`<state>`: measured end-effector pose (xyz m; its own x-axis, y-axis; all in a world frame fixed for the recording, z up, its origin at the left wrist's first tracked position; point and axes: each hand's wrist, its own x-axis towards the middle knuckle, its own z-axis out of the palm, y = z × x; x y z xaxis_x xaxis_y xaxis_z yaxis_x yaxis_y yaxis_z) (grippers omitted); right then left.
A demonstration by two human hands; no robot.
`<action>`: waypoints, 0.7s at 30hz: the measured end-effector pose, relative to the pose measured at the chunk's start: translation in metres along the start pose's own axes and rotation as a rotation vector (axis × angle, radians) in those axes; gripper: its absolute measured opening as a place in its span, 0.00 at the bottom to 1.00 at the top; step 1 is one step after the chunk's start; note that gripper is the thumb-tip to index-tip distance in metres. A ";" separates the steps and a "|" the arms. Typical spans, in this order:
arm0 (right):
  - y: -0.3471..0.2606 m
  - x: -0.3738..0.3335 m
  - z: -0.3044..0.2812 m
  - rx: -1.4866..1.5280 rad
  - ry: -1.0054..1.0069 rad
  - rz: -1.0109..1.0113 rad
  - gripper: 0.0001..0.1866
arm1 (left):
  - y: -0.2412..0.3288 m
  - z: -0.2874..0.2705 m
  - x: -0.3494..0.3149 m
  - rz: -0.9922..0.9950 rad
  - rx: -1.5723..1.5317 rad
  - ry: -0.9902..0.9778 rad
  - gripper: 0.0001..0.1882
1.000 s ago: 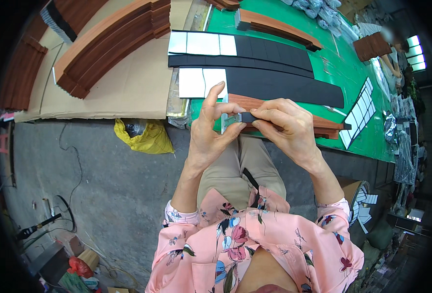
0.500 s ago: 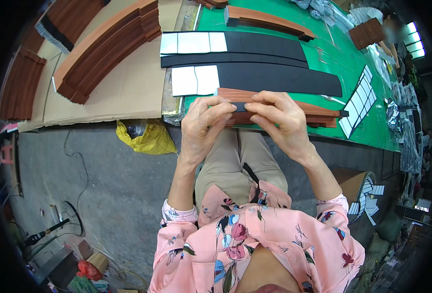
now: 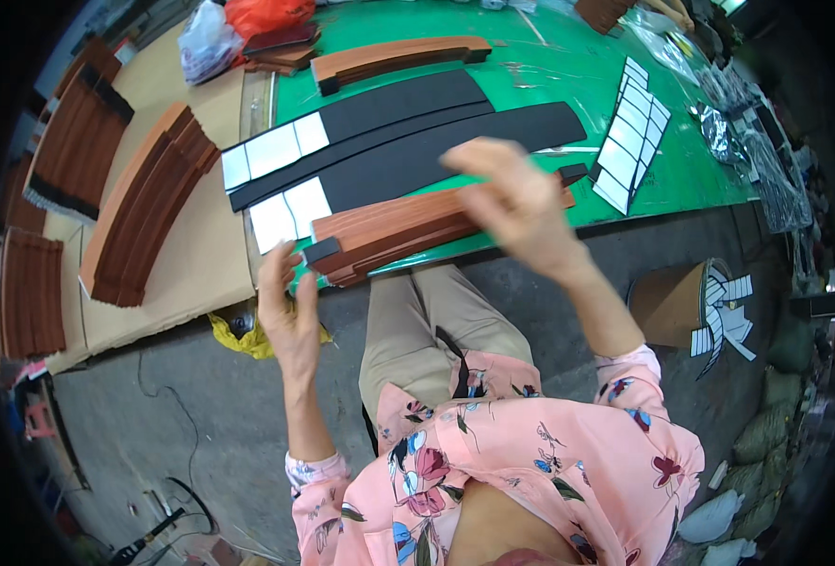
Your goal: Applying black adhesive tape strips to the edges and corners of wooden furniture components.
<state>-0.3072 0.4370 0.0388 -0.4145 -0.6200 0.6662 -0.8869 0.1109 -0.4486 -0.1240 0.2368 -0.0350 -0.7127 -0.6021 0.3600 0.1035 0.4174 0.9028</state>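
Observation:
A curved wood-grain moulding piece [image 3: 394, 231] lies along the near edge of the green table. One black foam pad [image 3: 321, 252] sits on its left end, and another dark pad [image 3: 573, 174] on its right end. Beside the left end is my left hand [image 3: 288, 316], thumb and fingers apart, its fingertips close to the pad. My right hand [image 3: 521, 203], somewhat blurred, hovers over the moulding's right part with thumb and forefinger spread and nothing visible between them. Behind the moulding lie long black foam strips [image 3: 455, 141] with white backing squares [image 3: 290, 209] at their left ends.
More mouldings [image 3: 144, 208] stand on the cardboard-covered table [image 3: 186, 274] at left. Another moulding [image 3: 398, 58] lies farther back. White-and-black strip sheets [image 3: 632, 137] are on the green table [image 3: 568, 90] at right. A brown drum [image 3: 667, 302] holding strips stands on the floor.
My hands have parted from above the moulding, where both pinched a small black pad. The left is now by the left end, where a pad sits; the view has turned.

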 end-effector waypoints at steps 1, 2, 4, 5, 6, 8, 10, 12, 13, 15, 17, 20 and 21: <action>0.006 -0.005 -0.025 0.031 0.029 0.258 0.13 | 0.003 0.002 -0.001 -0.047 -0.037 0.060 0.22; 0.025 -0.010 -0.050 -0.052 0.112 0.313 0.12 | 0.000 -0.004 -0.003 -0.120 -0.003 0.044 0.21; 0.066 -0.029 -0.092 -0.158 0.214 0.496 0.12 | 0.004 -0.015 -0.001 -0.267 0.145 -0.043 0.19; 0.082 -0.037 -0.108 -0.295 0.151 0.592 0.15 | 0.007 -0.020 0.000 -0.259 0.153 -0.039 0.19; 0.091 -0.041 -0.118 -0.304 -0.039 0.904 0.19 | 0.006 -0.025 0.000 -0.352 0.086 -0.116 0.21; 0.117 -0.069 -0.122 -0.078 -0.057 1.008 0.21 | 0.010 -0.017 0.005 -0.475 -0.052 -0.197 0.26; 0.127 -0.081 -0.111 0.282 -0.087 1.115 0.24 | 0.009 -0.014 0.009 -0.541 -0.100 -0.181 0.26; 0.126 -0.082 -0.101 0.440 -0.050 1.105 0.24 | 0.013 -0.016 0.011 -0.641 -0.184 -0.156 0.27; 0.121 -0.078 -0.100 0.460 -0.060 1.094 0.24 | 0.019 -0.017 0.013 -0.638 -0.169 -0.138 0.27; 0.113 -0.066 -0.103 0.461 0.013 1.074 0.20 | 0.028 -0.018 0.018 -0.599 -0.127 -0.108 0.28; 0.121 -0.055 -0.110 0.565 0.058 0.992 0.18 | 0.026 -0.025 0.035 -0.587 -0.128 -0.064 0.27; 0.151 -0.019 -0.108 0.663 0.084 0.924 0.19 | 0.030 -0.007 0.096 -0.426 0.037 -0.080 0.23; 0.179 -0.015 -0.108 0.656 0.043 0.904 0.21 | 0.031 0.012 0.124 -0.386 0.089 -0.091 0.21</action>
<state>-0.4824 0.5502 0.0131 -0.8703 -0.4901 -0.0494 0.0180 0.0686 -0.9975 -0.2174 0.1834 0.0347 -0.7462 -0.6652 -0.0274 -0.2415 0.2321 0.9423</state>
